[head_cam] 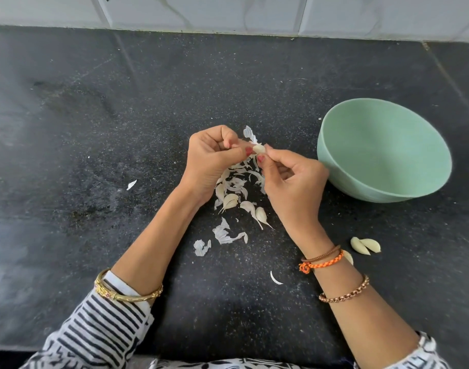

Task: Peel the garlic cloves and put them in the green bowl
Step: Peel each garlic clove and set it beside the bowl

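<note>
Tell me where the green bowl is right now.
In the head view the green bowl sits on the black counter at right, just beyond the right hand.

Both forearms come in from the bottom edge and converge mid-frame, raised off the desk. Left hand (212,155): knuckles up, fingers curled inward, thumb and forefinger pinching at the tips. Right hand (294,179): palm turned partly up, thumb and forefinger pinched against the left's fingertips, other fingers loosely curled. Fingertips of both hands meet at one spot. Wrists roughly straight.
</note>
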{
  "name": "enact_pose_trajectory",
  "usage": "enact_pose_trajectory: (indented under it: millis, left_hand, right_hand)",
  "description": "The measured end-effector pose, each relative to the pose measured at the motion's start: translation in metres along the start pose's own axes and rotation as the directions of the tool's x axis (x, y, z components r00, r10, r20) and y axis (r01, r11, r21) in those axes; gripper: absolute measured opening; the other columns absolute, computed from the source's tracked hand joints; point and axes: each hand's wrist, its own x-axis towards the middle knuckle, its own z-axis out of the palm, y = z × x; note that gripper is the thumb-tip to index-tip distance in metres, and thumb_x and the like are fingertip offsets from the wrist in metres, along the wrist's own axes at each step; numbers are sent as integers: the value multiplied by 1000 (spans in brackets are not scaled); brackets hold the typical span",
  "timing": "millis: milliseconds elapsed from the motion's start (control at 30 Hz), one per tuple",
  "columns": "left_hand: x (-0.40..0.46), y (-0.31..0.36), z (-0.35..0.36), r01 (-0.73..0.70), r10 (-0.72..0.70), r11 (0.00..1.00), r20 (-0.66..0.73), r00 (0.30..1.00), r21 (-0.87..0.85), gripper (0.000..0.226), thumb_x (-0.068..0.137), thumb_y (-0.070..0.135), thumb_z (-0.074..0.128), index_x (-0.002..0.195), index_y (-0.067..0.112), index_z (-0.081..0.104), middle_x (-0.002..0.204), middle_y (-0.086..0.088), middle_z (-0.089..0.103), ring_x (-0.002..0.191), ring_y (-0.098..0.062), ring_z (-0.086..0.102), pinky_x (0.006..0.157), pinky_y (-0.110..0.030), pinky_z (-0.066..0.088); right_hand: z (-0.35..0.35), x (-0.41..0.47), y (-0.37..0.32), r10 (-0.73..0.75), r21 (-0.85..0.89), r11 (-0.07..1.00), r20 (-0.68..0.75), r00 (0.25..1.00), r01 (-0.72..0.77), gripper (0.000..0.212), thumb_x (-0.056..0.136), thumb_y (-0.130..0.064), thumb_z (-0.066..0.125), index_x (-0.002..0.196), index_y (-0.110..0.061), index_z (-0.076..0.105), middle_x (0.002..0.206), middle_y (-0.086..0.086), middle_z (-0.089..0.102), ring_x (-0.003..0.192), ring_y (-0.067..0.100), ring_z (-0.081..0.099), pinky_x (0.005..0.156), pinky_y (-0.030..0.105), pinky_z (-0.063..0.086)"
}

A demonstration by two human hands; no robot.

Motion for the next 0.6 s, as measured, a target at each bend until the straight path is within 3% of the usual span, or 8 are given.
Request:
enact_pose_trajectory:
  millis: [100,167,233,333,400,467,600]
  left_hand:
    - [0,0,3,26,-27,998,-13,1000,-59,52,74,-30,44,50,16,37,51,2,62,43,0,51,45,-10,37]
    - [0,0,4,26,-29,996,-29,999,-89,59,71,-30,44,43,22,40,49,2,62,41,1,50,43,-9,36]
    - [-1,1,7,21,-23,996,-25,999,-88,53,63,-23,48,41,25,42,50,1,61,41,1,50,44,-9,38]
    - [-2,0,8,5,-7,998,-33,999,-68,45,64,-21,48,49,20,45,49,6,59,42,1,49,46,-10,39]
    - [0,-1,5,-30,29,999,-39,999,-37,38,69,-25,49,60,12,42,49,9,58,44,1,51,49,-11,41]
    - [1,-1,2,-66,66,998,-32,997,-2,33,67,-20,52,67,11,42,50,10,59,47,0,54,52,-13,44]
    - [-1,-3,5,-82,83,996,-10,997,43,30,72,-18,55,68,10,45,54,7,62,52,-3,61,58,-16,48]
  right_hand:
    - [1,-1,0,-36,-5,999,6,999,36,14,81,-6,65,91,1,73,64,8,68,45,21,57,41,36,45]
    - [0,-1,0,-46,-3,999,13,999,46,15,80,-6,66,91,1,72,66,5,69,46,14,56,42,28,45]
    - [-1,-2,-1,-37,23,999,30,999,37,16,80,-7,65,93,0,72,70,-1,69,50,12,59,46,25,48]
    - [-2,-1,-5,10,88,996,48,999,-14,18,81,-8,64,98,-7,70,72,-3,68,56,21,65,50,38,53]
    - [-3,1,-10,61,163,984,68,996,-71,20,82,-5,64,101,-12,67,69,-8,67,58,17,66,50,33,54]
    - [-5,5,-15,153,292,940,98,983,-175,21,82,1,64,96,-14,68,65,-12,66,57,4,64,51,17,50]
    - [-6,7,-23,371,530,749,161,915,-397,18,83,3,62,85,-13,69,56,-7,66,50,1,55,47,13,43]
